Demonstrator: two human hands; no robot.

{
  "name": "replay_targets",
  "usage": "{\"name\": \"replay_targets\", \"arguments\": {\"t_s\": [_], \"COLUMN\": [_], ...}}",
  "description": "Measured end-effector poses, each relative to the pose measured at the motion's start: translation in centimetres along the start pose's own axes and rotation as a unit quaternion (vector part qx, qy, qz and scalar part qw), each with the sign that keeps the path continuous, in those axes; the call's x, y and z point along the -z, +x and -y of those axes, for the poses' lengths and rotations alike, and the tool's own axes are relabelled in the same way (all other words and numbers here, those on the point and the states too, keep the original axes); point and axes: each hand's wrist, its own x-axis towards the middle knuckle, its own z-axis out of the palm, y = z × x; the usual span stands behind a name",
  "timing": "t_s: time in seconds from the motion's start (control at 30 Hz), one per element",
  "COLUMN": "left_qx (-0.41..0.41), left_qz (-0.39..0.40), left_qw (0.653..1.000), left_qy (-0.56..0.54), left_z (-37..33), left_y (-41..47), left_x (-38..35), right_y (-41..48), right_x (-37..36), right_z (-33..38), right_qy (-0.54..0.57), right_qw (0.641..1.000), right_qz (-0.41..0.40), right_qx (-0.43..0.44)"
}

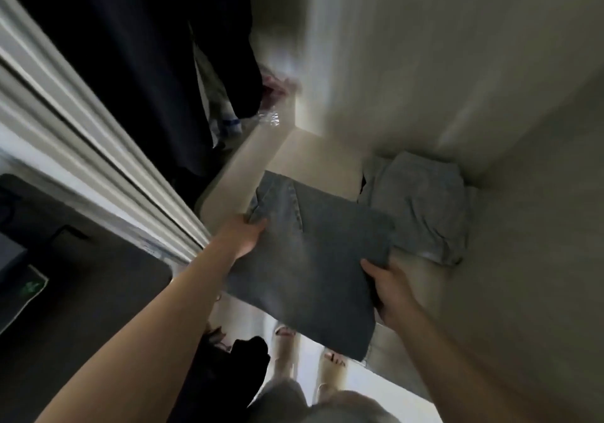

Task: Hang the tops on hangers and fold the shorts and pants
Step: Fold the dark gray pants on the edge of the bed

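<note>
Folded light-blue jeans are held flat between both my hands, partly over a pale shelf inside a closet. My left hand grips the jeans' left edge near the waistband, thumb on top. My right hand grips their right edge, with its fingers under the cloth. Another folded light-blue denim piece lies on the shelf at the back right, touching the jeans' far corner.
Dark clothes hang at the upper left. A white door frame runs diagonally on the left. A dark garment lies low near my feet. Closet walls close in at the right and back.
</note>
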Motion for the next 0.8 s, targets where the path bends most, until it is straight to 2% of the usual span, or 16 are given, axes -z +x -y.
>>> {"name": "replay_targets", "arguments": {"t_s": [0.13, 0.3, 0.43, 0.6, 0.7, 0.8], "left_qx": [0.006, 0.03, 0.025, -0.012, -0.048, -0.115], "left_qz": [-0.018, -0.046, -0.077, -0.077, -0.091, -0.103], "left_qw": [0.997, 0.995, 0.991, 0.991, 0.993, 0.987], "left_qy": [0.078, 0.077, 0.106, 0.109, 0.067, -0.042], "left_z": [1.7, 4.5, 6.0, 7.7, 7.7, 6.8], "left_y": [7.3, 14.2, 18.0, 19.3, 18.6, 17.5], "left_x": [-1.1, -2.2, -3.2, -4.2, -4.0, -3.4], "right_y": [5.6, 11.6, 15.4, 15.9, 14.8, 14.1], "right_x": [-3.2, -7.0, -9.3, -8.9, -8.6, -8.0], "right_z": [-1.3, -2.9, -3.3, -4.3, -4.3, -3.3], "right_qy": [-0.035, -0.061, -0.102, -0.136, -0.129, -0.109], "right_qw": [0.999, 0.996, 0.991, 0.987, 0.988, 0.987], "right_qz": [-0.017, -0.035, -0.07, -0.083, -0.069, -0.064], "right_qx": [-0.026, -0.063, -0.05, 0.002, 0.052, 0.095]}}
